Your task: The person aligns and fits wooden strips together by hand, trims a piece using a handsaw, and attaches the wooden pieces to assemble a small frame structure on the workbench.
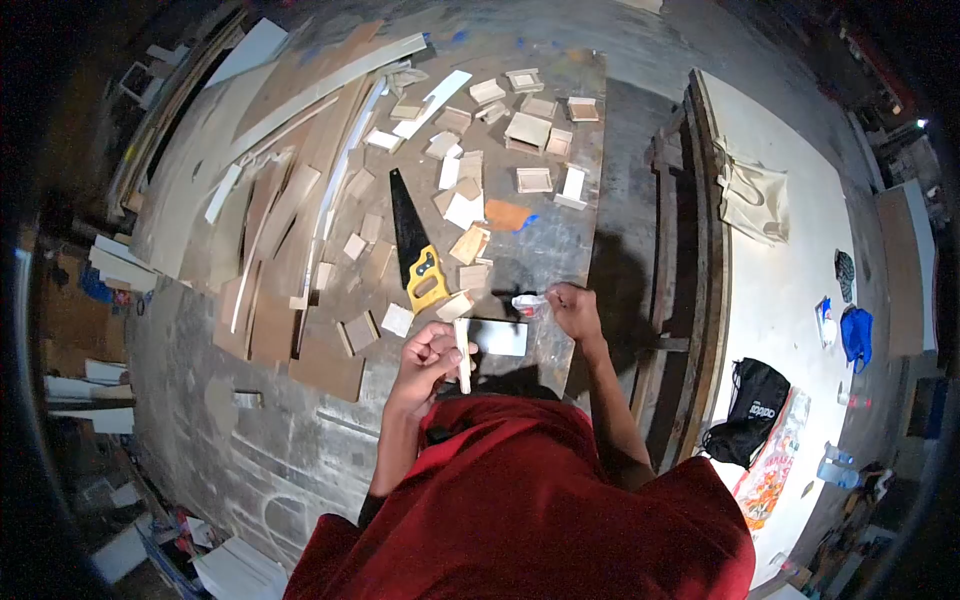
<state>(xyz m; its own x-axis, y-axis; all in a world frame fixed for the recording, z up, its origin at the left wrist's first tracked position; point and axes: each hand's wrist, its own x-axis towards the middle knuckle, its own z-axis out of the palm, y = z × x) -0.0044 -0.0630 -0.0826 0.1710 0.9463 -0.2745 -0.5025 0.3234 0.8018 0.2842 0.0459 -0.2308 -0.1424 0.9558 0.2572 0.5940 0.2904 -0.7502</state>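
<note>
My left hand (428, 362) is closed around a small, narrow wooden piece (463, 357), held upright just in front of my body. To the right, my right hand (574, 310) is closed on a small whitish tube-like thing (530, 301) with a bit of red on it; its exact kind is too small to make out. Between the hands lies a pale rectangular panel (503, 338). A handsaw (412, 245) with a black blade and yellow handle rests on the work surface beyond my left hand. Near its handle is a small wooden block (455, 305).
Several small wooden tray-like pieces (527, 131) and offcuts are scattered at the far side. Long boards and strips (290, 200) are piled on the left. Across a gap on the right, a white-topped bench (790, 310) carries a cloth bag (755, 195) and a black drawstring bag (752, 405).
</note>
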